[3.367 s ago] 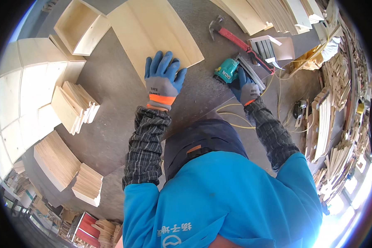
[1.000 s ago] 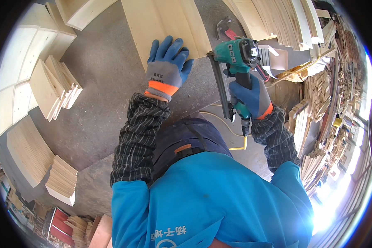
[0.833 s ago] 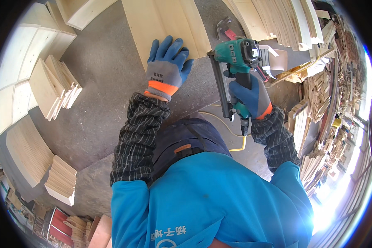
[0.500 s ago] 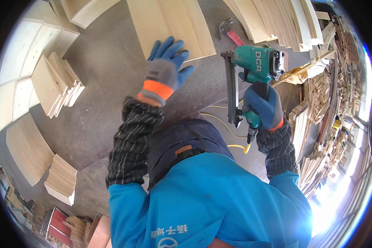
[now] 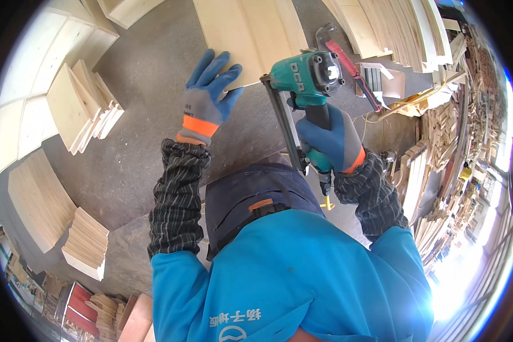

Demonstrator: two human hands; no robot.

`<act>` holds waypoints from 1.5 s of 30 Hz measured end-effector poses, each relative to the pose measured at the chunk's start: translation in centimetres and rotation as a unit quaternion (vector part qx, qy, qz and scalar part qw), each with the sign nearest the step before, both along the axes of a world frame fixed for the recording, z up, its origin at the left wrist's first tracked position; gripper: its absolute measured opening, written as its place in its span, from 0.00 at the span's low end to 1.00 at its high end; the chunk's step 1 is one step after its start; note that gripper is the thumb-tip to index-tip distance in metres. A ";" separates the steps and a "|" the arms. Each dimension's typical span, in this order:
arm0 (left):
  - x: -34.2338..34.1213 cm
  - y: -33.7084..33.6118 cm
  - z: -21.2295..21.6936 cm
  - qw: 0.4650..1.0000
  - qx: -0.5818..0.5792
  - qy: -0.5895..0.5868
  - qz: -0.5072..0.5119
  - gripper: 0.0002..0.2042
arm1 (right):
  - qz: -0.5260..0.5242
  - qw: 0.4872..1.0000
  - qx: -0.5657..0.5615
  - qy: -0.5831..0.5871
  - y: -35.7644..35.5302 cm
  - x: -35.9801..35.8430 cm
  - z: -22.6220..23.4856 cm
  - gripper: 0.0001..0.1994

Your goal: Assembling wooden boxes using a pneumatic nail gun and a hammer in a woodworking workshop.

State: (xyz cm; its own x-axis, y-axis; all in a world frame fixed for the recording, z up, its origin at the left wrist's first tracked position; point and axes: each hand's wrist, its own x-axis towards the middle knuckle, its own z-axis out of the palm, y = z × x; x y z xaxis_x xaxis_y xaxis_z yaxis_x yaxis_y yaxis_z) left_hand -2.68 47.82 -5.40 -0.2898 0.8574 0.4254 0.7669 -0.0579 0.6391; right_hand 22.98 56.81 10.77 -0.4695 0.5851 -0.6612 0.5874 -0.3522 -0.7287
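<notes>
My left hand (image 5: 210, 97), in a grey and blue work glove with an orange cuff, has its fingers spread at the near left corner of a pale wooden panel (image 5: 253, 34). It grips nothing; whether the fingers touch the panel I cannot tell. In my right hand (image 5: 335, 137), gloved alike, is a teal and black nail gun (image 5: 308, 77), held by its handle with the head over the panel's near right corner. A yellow air hose (image 5: 327, 203) joins the gun's lower end. Just beyond the gun lies a red-handled hammer (image 5: 347, 61).
Stacked boards (image 5: 382, 28) stand at the far right, with a small open box (image 5: 385, 82) nearer. On the left are upright boards (image 5: 77, 105), a pale wooden box structure (image 5: 45, 68) and piled panels (image 5: 43, 199). Scrap wood (image 5: 439, 165) lines the right side.
The nail gun has come left in my right hand, toward the panel's near edge. My left hand has slid left from on top of the panel to its corner. More of the hammer shows.
</notes>
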 end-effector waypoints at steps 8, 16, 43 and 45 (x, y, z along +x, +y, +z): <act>-0.3 0.1 -1.0 0.999 0.028 -0.016 -0.003 0.24 | 0.025 1.000 0.005 -0.008 -1.1 -2.1 -0.6 0.24; -0.4 0.0 -0.6 0.999 0.034 -0.006 0.001 0.22 | 0.033 0.999 0.020 -0.024 -1.6 -2.8 -0.6 0.25; 0.1 0.1 -1.1 0.999 0.029 -0.019 0.001 0.22 | -0.006 0.999 0.031 -0.017 0.1 -0.3 0.1 0.25; 0.1 0.1 -1.2 0.999 0.031 -0.021 0.000 0.22 | -0.003 0.999 0.032 -0.019 0.2 -0.4 0.1 0.26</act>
